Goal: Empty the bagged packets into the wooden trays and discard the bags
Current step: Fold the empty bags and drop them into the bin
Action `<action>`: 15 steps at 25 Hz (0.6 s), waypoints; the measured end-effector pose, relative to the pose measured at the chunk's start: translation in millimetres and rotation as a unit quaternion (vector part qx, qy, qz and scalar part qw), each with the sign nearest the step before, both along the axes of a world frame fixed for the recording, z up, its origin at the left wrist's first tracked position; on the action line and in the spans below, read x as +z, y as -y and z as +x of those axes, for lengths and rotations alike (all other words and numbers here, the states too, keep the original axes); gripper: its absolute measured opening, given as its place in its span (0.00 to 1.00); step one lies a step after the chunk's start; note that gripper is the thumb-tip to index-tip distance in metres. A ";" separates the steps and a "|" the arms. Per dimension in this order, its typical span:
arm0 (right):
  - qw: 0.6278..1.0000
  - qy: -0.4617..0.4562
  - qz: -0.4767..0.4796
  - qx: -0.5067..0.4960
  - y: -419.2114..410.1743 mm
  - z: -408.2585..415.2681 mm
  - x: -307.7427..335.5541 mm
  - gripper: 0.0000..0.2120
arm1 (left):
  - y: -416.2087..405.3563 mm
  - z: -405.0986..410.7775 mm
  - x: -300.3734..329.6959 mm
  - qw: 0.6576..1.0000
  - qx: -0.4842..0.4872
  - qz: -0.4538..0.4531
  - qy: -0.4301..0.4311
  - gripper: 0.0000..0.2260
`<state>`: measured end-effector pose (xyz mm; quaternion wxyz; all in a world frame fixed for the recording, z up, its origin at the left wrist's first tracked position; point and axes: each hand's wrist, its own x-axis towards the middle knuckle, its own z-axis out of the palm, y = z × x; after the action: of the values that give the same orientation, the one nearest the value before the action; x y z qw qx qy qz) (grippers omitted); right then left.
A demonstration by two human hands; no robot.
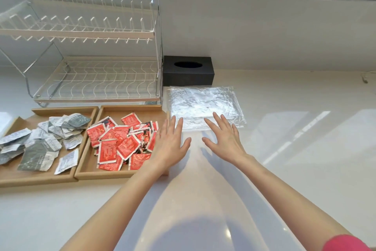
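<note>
Both hands, left (169, 145) and right (224, 137), flat-fingered, gripping nothing; empty clear bags (205, 104): feather-light, limp, slippery, probably best pinched at near edge.

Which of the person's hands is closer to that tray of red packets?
Left. The left hand hovers over the red-packet tray's right edge; the right hand is farther right, by the clear bags.

Two shallow wooden trays sit side by side at the left. The left tray (61, 179) holds a loose heap of grey-and-white packets (43, 138); the right tray (105, 111) holds red packets (120, 145) — jumbled, overlapping. Right of them, farther back, the clear plastic bags (203, 102) lie flat and crinkled — stacked on the bench.
</note>
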<state>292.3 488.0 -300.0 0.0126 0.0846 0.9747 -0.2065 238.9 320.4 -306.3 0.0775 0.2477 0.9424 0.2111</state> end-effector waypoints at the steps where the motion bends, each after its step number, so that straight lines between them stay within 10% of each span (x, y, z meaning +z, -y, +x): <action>1: 1.000 0.002 -0.002 0.000 -9.4 -0.8 -0.5 0.27 | -8.4 -0.1 -1.2 1.000 0.006 0.004 0.004 0.28; 15: 0.980 0.067 -0.109 -0.153 -115.7 -73.9 -10.0 0.27 | -68.5 -77.7 -4.2 0.981 0.165 0.018 0.105 0.28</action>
<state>218.3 603.7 -310.0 0.0555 0.2444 0.9189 -0.3045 161.1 388.9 -310.5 0.1353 0.0670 0.9530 0.2626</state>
